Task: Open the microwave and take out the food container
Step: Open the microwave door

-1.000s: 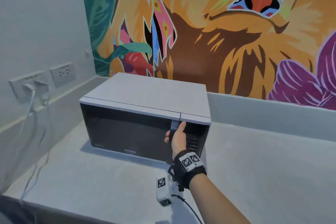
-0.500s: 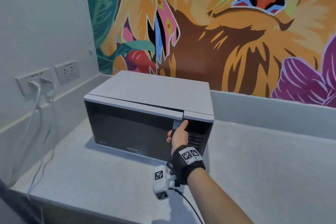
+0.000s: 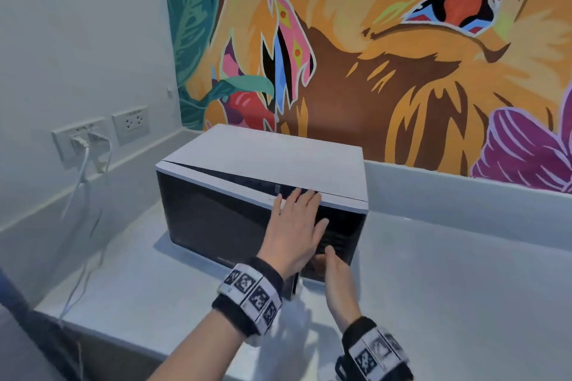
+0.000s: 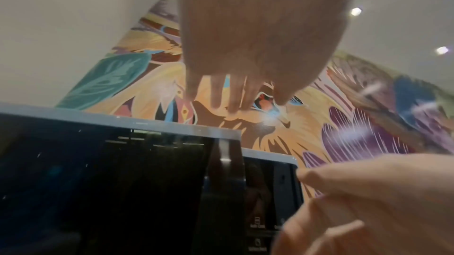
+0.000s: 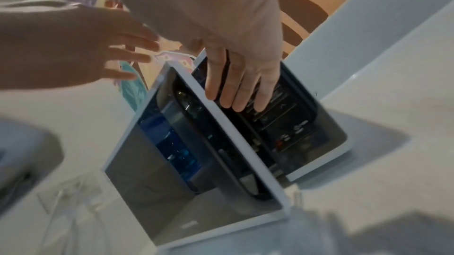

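The microwave (image 3: 263, 192) sits toward the counter's (image 3: 448, 272) back-left corner, its door (image 3: 216, 219) swung slightly ajar. Left hand (image 3: 294, 232) lies flat, fingers straight, against the door's free edge, gripping nothing. Right hand (image 3: 339, 278) reaches in below with loose fingers, holding nothing. Best to swing the door fully wide before reaching in. The food container isn't clearly visible; the cavity looks dark.

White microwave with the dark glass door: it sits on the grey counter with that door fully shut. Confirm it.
Not shut. The white microwave does sit on the grey counter, but its dark glass door is ajar; the head view shows a dark wedge-shaped gap along its top edge.
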{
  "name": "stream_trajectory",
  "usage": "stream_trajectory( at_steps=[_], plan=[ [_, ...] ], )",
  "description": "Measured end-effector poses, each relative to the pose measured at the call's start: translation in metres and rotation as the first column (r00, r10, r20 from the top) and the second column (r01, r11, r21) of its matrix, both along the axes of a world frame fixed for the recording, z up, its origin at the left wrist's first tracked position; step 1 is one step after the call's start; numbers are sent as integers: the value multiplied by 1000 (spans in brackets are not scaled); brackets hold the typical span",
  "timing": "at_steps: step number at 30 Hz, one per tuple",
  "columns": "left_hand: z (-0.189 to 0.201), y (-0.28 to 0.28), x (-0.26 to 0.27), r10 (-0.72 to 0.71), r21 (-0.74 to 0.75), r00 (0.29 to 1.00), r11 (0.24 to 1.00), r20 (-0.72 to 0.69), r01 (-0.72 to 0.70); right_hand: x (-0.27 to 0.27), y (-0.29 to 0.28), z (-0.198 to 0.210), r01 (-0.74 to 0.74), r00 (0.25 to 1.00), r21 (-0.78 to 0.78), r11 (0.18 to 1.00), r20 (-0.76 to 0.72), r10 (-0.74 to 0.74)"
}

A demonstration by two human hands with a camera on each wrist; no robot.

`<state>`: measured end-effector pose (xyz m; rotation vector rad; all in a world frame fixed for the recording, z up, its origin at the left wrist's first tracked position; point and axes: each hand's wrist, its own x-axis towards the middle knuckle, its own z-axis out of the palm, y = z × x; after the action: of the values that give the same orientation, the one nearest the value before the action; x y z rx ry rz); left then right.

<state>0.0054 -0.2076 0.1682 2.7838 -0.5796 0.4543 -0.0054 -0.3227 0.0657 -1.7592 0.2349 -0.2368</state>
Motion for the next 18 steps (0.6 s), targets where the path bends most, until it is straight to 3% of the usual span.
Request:
stream_trajectory(
  at_steps=[2,3,6,8,12,14,18],
  plan=[
    [-2,-10,8,28,132,990,991,-141,-9,-6,-7,-8,-65,996,-201,977,50,76],
    [-7,-10,6,53,152,989,988,-140,-32,-6,-10,-12,-87,994,-284,955,46,104],
    [-12,-1,-19,142,186,987,975,-78,-126,-1,-13,-14,-145,984,-465,874,28,179],
    [-18,9,-42,199,124,980,972,10,-198,10,-5,-12,-187,971,-542,820,27,239],
    [-18,38,-89,405,124,909,901,101,-415,49,26,-1,-303,936,-585,752,-36,349],
    [-20,59,-105,536,161,844,834,-2,-528,71,45,4,-343,931,-576,742,-103,351],
    [-30,104,-117,647,194,757,757,-91,-623,108,70,18,-305,948,-414,858,-219,231]
  ],
)
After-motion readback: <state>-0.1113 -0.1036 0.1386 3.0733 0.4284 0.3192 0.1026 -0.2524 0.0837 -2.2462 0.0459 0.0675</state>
